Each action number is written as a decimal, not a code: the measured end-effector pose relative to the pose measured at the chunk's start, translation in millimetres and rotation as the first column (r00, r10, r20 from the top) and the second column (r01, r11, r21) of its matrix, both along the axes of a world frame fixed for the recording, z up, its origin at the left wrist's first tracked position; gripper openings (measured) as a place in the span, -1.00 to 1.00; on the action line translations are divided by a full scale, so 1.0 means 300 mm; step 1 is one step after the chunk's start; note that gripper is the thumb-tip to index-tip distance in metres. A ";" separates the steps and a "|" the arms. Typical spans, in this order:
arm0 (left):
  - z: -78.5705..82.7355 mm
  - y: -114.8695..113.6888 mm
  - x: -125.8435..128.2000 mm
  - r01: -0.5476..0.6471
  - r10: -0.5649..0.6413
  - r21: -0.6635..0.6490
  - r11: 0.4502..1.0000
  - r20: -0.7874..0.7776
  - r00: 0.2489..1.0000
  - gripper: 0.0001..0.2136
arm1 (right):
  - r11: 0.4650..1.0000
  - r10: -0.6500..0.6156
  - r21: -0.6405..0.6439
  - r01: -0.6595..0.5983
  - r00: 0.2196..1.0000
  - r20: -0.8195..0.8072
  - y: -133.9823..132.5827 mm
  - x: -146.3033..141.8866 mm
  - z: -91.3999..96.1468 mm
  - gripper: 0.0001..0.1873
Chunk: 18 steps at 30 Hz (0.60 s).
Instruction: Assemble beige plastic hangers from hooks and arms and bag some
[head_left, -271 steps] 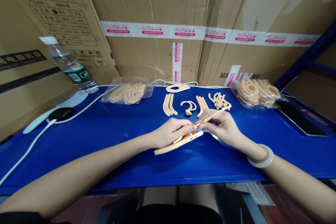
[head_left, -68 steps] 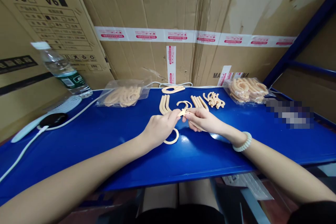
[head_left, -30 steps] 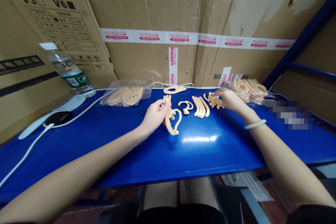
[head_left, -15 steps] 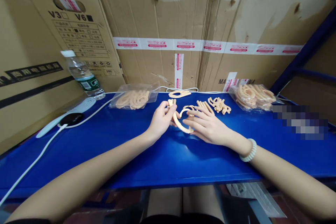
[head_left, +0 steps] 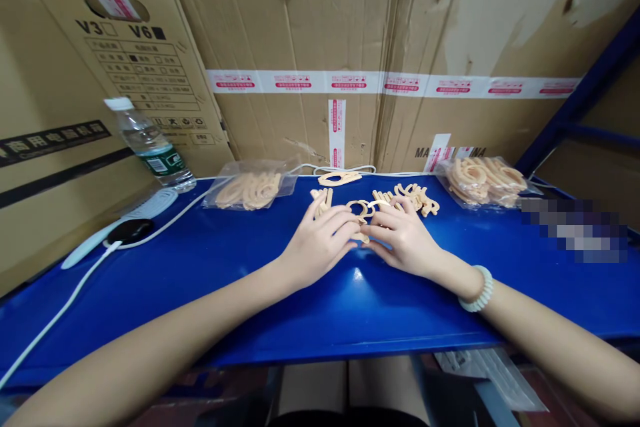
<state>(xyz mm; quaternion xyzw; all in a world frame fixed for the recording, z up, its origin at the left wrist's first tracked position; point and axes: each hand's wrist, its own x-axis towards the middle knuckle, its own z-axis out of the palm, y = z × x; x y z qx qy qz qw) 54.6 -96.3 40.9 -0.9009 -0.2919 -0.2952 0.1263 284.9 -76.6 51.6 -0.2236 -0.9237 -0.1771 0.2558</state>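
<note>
My left hand (head_left: 320, 247) and my right hand (head_left: 407, 240) come together low over the table, fingertips nearly touching. Between them is a pale, wood-coloured curved piece (head_left: 361, 237), pinched from both sides and largely hidden by the fingers. A second pale curved stretch (head_left: 379, 203) shows by my right fingers; whether it belongs to the same piece, I cannot tell. Just beyond the hands lies a pale ring-shaped piece (head_left: 358, 205). Short straight sticks (head_left: 326, 199) lie behind my left hand, and a pile of small curvy pieces (head_left: 416, 196) sits past my right.
On the blue table (head_left: 240, 307), a clear bag of pale pieces (head_left: 250, 188) lies left and another bag (head_left: 485, 181) right. A pale looped piece (head_left: 340, 178) rests at the back. A water bottle (head_left: 153, 147), light-blue comb (head_left: 145, 203), black puck (head_left: 131, 231) and white cable stand left. Cardboard (head_left: 300, 27) walls the back.
My left hand has turned palm-down and moved right to meet my right hand. The large curved piece, held upright and visible before, is now lower and mostly covered by fingers.
</note>
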 end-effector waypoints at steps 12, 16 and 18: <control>-0.014 0.033 -0.004 0.042 -0.018 0.139 0.989 -0.170 0.985 -0.73 | 0.991 0.054 -0.123 -0.061 0.997 -0.057 -0.010 -0.011 -0.007 -0.69; 0.003 0.043 -0.019 0.104 -0.065 0.200 0.974 -0.193 0.979 -0.73 | 0.950 0.098 -0.279 -0.140 0.982 -0.160 -0.010 -0.017 -0.003 -0.71; 0.019 0.054 -0.037 0.145 -0.102 0.207 0.968 -0.202 0.974 -0.72 | 0.914 0.084 -0.366 -0.174 0.965 -0.248 -0.002 -0.010 0.004 -0.72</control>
